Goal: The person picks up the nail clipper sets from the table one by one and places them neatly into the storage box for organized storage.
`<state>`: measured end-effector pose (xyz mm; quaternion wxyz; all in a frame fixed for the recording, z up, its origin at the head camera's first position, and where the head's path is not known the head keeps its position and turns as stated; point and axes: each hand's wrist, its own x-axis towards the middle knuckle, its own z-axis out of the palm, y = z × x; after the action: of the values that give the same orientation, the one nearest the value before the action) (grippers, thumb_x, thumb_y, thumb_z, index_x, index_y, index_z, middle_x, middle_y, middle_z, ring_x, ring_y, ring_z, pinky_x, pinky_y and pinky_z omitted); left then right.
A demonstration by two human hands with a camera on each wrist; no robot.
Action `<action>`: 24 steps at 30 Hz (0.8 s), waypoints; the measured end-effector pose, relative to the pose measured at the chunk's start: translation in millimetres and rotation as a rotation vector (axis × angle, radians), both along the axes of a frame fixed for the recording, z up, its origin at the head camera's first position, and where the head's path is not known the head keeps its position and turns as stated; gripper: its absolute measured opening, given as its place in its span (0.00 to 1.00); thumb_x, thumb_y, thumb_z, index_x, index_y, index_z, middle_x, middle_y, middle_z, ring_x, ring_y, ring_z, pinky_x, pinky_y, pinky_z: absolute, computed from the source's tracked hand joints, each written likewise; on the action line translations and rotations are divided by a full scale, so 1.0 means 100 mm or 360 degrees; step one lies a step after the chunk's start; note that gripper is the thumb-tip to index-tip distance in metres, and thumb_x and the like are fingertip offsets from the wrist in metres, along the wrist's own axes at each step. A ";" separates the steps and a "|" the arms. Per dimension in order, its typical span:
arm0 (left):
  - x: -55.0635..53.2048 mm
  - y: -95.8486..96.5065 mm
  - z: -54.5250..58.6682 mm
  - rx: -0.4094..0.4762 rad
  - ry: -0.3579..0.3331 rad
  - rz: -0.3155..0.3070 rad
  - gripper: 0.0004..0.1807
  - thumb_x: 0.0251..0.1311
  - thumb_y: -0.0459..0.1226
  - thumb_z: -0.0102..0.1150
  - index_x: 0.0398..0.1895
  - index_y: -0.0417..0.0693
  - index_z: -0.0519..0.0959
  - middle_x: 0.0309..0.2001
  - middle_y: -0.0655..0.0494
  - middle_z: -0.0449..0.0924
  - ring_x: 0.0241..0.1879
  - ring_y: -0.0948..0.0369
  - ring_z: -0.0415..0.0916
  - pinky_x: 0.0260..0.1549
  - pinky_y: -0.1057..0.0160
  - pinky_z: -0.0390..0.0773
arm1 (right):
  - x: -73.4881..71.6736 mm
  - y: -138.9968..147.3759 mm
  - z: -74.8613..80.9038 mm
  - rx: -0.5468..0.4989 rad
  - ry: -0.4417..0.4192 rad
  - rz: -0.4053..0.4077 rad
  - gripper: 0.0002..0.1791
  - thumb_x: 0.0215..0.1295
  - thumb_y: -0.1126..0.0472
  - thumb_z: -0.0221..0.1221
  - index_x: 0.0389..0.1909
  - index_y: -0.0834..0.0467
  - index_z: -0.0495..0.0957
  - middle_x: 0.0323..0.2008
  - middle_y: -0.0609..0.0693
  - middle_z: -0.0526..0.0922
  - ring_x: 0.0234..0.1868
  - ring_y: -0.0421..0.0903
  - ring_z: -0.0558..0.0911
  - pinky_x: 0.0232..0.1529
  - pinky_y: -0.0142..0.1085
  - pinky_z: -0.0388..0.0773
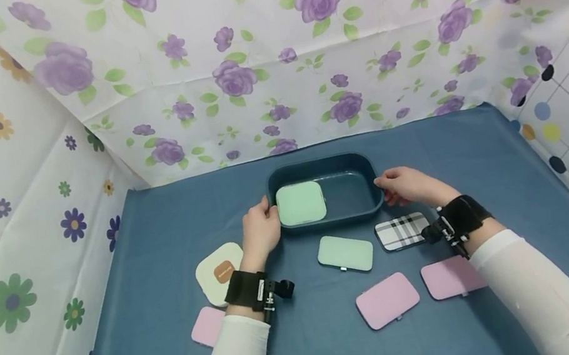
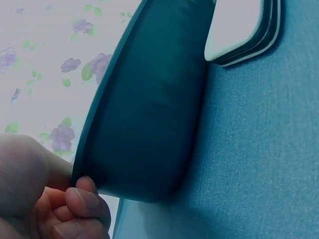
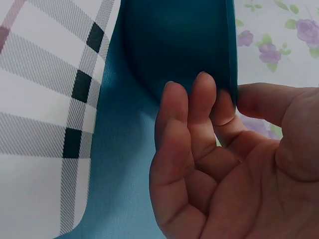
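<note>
We see the left hand (image 1: pixel 261 227) and right hand (image 1: pixel 406 184) pinch the dark tray (image 1: pixel 350 195) at opposite ends, probably for balance, near the far edge of the table (image 1: pixel 192 203). Inside, we find a light-green case (image 1: pixel 301 203) lying flat at the left end.

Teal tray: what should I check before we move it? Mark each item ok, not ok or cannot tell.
1. Left hand gripping the left end of the teal tray: ok.
2. Right hand pinching the right rim: ok.
3. Green square case inside the tray: ok.
4. Load spread evenly: not ok, the case sits at the left end.
5. Plaid case apart from the tray: ok.
6. Contents of the green square case: cannot tell, lid shut.
</note>
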<state>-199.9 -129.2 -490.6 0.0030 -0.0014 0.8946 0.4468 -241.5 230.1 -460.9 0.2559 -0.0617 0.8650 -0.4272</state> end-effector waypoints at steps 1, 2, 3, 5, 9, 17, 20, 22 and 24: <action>0.00 0.00 0.01 0.0002 -0.0010 -0.0002 0.27 0.85 0.37 0.45 0.80 0.34 0.63 0.16 0.54 0.64 0.14 0.60 0.55 0.21 0.59 0.60 | 0.00 0.00 -0.01 -0.0004 0.0004 0.0002 0.22 0.89 0.48 0.46 0.45 0.62 0.75 0.40 0.57 0.79 0.46 0.55 0.83 0.46 0.48 0.78; 0.00 0.00 0.01 0.0009 -0.0022 -0.0003 0.27 0.85 0.37 0.45 0.81 0.34 0.63 0.17 0.53 0.65 0.14 0.60 0.55 0.21 0.59 0.60 | 0.01 -0.01 -0.01 -0.0006 0.0008 0.0001 0.21 0.89 0.48 0.45 0.44 0.62 0.74 0.39 0.57 0.79 0.45 0.55 0.83 0.46 0.48 0.78; 0.01 -0.01 0.02 0.0016 -0.0036 -0.0004 0.27 0.86 0.37 0.45 0.81 0.34 0.62 0.18 0.53 0.66 0.14 0.59 0.55 0.22 0.59 0.61 | 0.01 -0.02 -0.02 -0.0011 0.0011 -0.0002 0.21 0.89 0.48 0.45 0.43 0.62 0.74 0.39 0.57 0.79 0.45 0.55 0.83 0.45 0.47 0.78; 0.01 -0.01 0.03 0.0030 -0.0065 -0.0007 0.27 0.86 0.38 0.45 0.81 0.35 0.62 0.20 0.50 0.68 0.15 0.59 0.56 0.22 0.58 0.62 | 0.02 -0.03 -0.04 -0.0023 0.0020 -0.0009 0.21 0.90 0.49 0.45 0.42 0.62 0.73 0.38 0.57 0.78 0.45 0.56 0.84 0.44 0.47 0.77; 0.01 -0.04 0.05 0.0018 -0.0103 -0.0019 0.28 0.87 0.39 0.44 0.82 0.35 0.61 0.25 0.47 0.72 0.16 0.59 0.56 0.23 0.58 0.63 | 0.04 -0.06 -0.06 -0.0035 0.0039 -0.0022 0.22 0.89 0.48 0.45 0.39 0.61 0.71 0.37 0.56 0.78 0.45 0.58 0.84 0.42 0.46 0.77; 0.02 -0.23 0.21 -0.0043 -0.0212 -0.0168 0.34 0.85 0.48 0.49 0.81 0.35 0.62 0.17 0.52 0.71 0.14 0.54 0.67 0.21 0.58 0.65 | 0.07 -0.04 -0.03 -0.0095 0.0021 -0.0024 0.22 0.89 0.47 0.46 0.39 0.62 0.68 0.36 0.57 0.76 0.45 0.61 0.83 0.42 0.48 0.75; 0.06 -0.41 0.34 -0.0084 -0.0219 -0.0166 0.33 0.84 0.51 0.50 0.80 0.37 0.67 0.19 0.50 0.75 0.19 0.51 0.76 0.24 0.57 0.71 | 0.08 -0.04 -0.03 -0.0096 0.0008 -0.0036 0.23 0.89 0.46 0.46 0.40 0.62 0.69 0.36 0.57 0.76 0.46 0.61 0.83 0.42 0.48 0.76; 0.11 -0.58 0.42 -0.0118 -0.0198 -0.0124 0.31 0.84 0.52 0.51 0.75 0.39 0.73 0.25 0.47 0.79 0.21 0.52 0.77 0.26 0.56 0.73 | 0.08 -0.04 -0.04 -0.0093 0.0004 -0.0035 0.23 0.89 0.45 0.45 0.41 0.62 0.70 0.36 0.57 0.77 0.46 0.61 0.83 0.42 0.48 0.76; 0.18 -0.78 0.49 -0.0168 -0.0190 -0.0074 0.29 0.82 0.53 0.52 0.69 0.40 0.79 0.30 0.45 0.82 0.24 0.53 0.79 0.29 0.56 0.75 | 0.09 -0.05 -0.04 -0.0088 -0.0005 -0.0044 0.23 0.89 0.45 0.45 0.41 0.61 0.70 0.37 0.57 0.77 0.46 0.61 0.83 0.42 0.47 0.76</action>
<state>-181.9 -207.5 -441.8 0.0666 -0.0075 0.9149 0.3980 -232.9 225.6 -465.1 0.2493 -0.0560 0.8533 -0.4545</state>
